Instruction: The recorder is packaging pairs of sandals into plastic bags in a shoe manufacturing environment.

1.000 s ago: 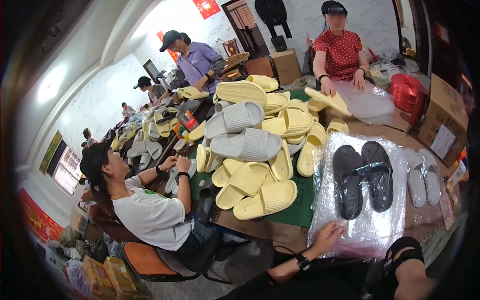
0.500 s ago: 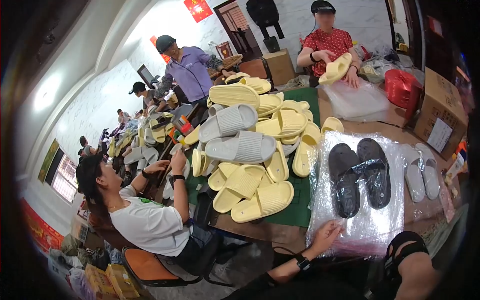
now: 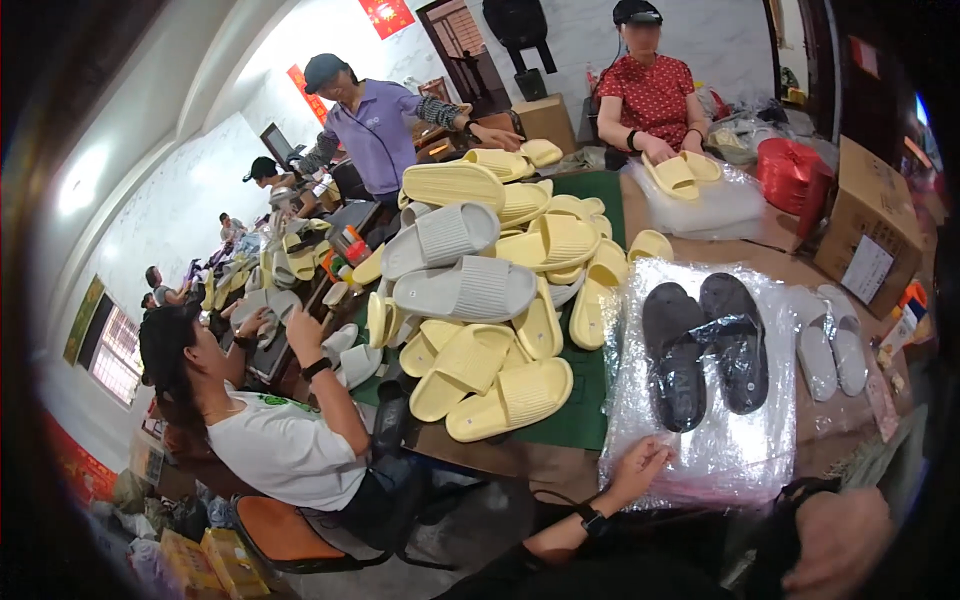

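Note:
A pair of dark grey slippers (image 3: 675,350) lies on a stack of clear plastic bags (image 3: 770,450), and shiny film crosses their straps. At the stack's near left corner is my left hand (image 3: 638,472), thumb and fingers pinched on the edge of a plastic bag. My right hand (image 3: 840,540) is low at the right, near the table's front edge. It is smeared by motion, so its fingers cannot be made out. A light grey pair of slippers (image 3: 832,345) sits just right of the stack.
Left of the bags rises a heap of yellow slippers (image 3: 510,400) and grey slippers (image 3: 465,288) on a green mat (image 3: 590,410). A cardboard box (image 3: 870,215) and red ribbon roll (image 3: 790,175) stand far right. Co-workers sit or stand around; one (image 3: 290,440) is close at left.
My right hand has come into view at the lower right, where a bent limb with black straps showed before. The co-worker in red has lowered yellow slippers onto plastic. My left hand keeps its place.

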The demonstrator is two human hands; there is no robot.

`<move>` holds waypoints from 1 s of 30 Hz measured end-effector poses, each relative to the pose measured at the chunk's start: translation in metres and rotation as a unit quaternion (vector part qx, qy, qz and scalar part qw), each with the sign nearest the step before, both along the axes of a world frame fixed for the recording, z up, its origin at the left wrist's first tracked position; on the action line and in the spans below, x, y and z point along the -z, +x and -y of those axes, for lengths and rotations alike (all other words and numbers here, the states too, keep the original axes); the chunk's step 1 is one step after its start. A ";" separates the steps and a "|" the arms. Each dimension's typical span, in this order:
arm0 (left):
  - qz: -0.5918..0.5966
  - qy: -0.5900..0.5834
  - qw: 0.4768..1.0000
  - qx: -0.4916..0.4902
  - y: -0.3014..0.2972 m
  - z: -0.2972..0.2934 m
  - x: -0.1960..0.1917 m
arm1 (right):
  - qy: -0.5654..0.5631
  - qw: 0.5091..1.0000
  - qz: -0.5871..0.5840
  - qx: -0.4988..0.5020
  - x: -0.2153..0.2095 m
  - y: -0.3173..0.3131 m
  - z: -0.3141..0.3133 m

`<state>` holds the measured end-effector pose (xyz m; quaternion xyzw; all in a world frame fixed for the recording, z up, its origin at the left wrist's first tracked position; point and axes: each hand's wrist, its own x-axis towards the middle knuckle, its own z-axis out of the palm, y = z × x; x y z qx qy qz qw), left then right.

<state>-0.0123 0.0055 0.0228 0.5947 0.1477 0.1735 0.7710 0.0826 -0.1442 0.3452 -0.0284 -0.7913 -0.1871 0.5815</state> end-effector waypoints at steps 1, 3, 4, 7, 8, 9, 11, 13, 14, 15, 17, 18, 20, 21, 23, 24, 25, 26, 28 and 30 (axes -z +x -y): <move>0.006 -0.004 1.000 0.011 0.004 0.002 0.002 | -0.001 0.997 0.021 0.080 0.018 0.012 0.001; 0.027 0.017 0.999 -0.010 -0.001 -0.004 0.011 | 0.004 0.976 0.056 0.208 0.042 0.023 -0.001; 0.004 -0.009 1.000 -0.026 -0.007 -0.009 0.015 | -0.115 0.948 0.059 0.292 0.048 0.017 -0.002; -0.029 -0.024 0.999 -0.007 -0.009 -0.019 0.009 | -0.306 0.858 0.008 0.413 0.077 -0.003 -0.012; 0.000 -0.072 0.997 0.012 -0.007 -0.018 -0.004 | -0.306 0.852 0.012 0.424 0.093 -0.003 -0.012; 0.004 -0.072 0.997 0.012 -0.008 -0.021 -0.003 | -0.315 0.844 0.006 0.433 0.111 -0.003 -0.015; -0.003 -0.083 0.996 0.029 -0.004 -0.024 -0.008 | -0.324 0.831 0.004 0.452 0.132 -0.005 -0.017; -0.017 -0.063 0.998 0.024 -0.004 -0.018 -0.021 | -0.338 0.800 -0.075 0.489 0.143 -0.008 -0.019; -0.012 -0.062 0.998 0.019 -0.005 -0.016 -0.024 | -0.383 0.777 -0.094 0.491 0.149 -0.011 -0.017; -0.008 -0.060 0.998 0.015 -0.005 -0.015 -0.025 | -0.383 0.778 -0.091 0.490 0.152 -0.012 -0.017; -0.011 -0.082 0.997 -0.009 -0.005 -0.011 -0.027 | -0.404 0.716 -0.078 0.564 0.160 -0.014 -0.022; -0.025 -0.065 0.998 -0.005 -0.005 -0.009 -0.029 | -0.461 0.695 -0.078 0.547 0.167 -0.014 -0.019; -0.057 -0.047 0.997 0.007 -0.005 -0.008 -0.041 | -0.463 0.678 -0.039 0.570 0.167 -0.014 -0.020; -0.057 -0.046 0.997 0.006 -0.006 -0.007 -0.045 | -0.463 0.659 0.001 0.593 0.167 -0.014 -0.021; -0.016 -0.095 0.995 0.000 -0.007 -0.005 -0.051 | -0.514 0.645 -0.025 0.565 0.173 -0.014 -0.020; -0.015 -0.095 0.995 -0.001 -0.007 -0.006 -0.051 | -0.533 0.625 -0.007 0.570 0.171 -0.014 -0.019; -0.010 -0.122 0.992 0.010 -0.008 -0.006 -0.051 | -0.553 0.604 0.010 0.574 0.169 -0.014 -0.019; -0.005 -0.149 0.989 0.021 -0.009 -0.007 -0.052 | -0.553 0.604 0.011 0.574 0.170 -0.013 -0.019; -0.006 -0.136 0.990 0.023 -0.010 -0.005 -0.060 | -0.550 0.583 0.030 0.598 0.173 -0.011 -0.019; -0.008 -0.122 0.992 0.026 -0.010 -0.003 -0.064 | -0.550 0.576 0.040 0.603 0.174 -0.009 -0.019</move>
